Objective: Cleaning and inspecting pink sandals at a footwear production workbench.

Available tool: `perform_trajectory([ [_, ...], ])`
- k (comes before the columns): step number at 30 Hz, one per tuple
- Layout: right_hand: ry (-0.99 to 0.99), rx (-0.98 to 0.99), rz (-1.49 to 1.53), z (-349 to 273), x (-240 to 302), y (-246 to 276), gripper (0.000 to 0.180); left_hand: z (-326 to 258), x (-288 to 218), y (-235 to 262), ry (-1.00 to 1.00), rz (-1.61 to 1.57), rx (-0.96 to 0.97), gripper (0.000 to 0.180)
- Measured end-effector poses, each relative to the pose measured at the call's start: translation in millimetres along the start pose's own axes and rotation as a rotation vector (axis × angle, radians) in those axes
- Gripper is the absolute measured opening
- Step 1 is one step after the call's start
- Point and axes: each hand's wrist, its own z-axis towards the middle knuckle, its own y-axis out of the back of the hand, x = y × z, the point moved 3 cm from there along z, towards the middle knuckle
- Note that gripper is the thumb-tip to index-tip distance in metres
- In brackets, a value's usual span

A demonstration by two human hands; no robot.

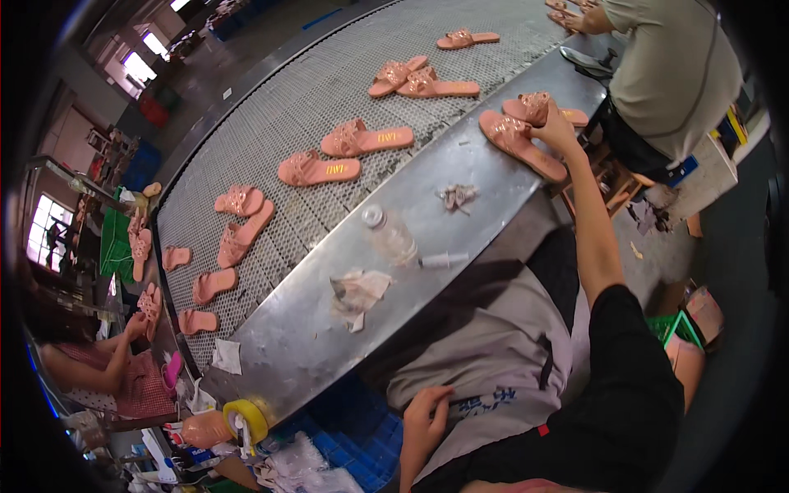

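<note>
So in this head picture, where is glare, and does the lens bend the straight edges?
Head view: windows at upper left are blown out white; the steel table edge shows soft pale reflections; the mesh belt and table edge curve strongly toward the rim; corners are black; the right hand on a pink sandal looks sharp.

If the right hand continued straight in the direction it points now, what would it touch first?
The right hand already rests by two pink sandals; straight on, it likely meets the farther sandal first, though depth is unclear.

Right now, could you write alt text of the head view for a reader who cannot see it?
The right hand touches a pink slide sandal with a woven strap on a shiny metal table edge. The left hand rests on the grey lap apron; more sandals lie on the mesh conveyor.
</note>
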Motion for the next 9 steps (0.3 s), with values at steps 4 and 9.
perform_trajectory([
  [4, 0.143, -0.075, 0.129, 8, 14, -22, 0.083, 47, -16, -32, 0.091, -0.001, 0.077, 0.020],
  [9, -0.199, 0.080, 0.822, 9, 4, 11, 0.063, 128, -81, -64, 0.090, 0.152, 0.418, 0.021],
])
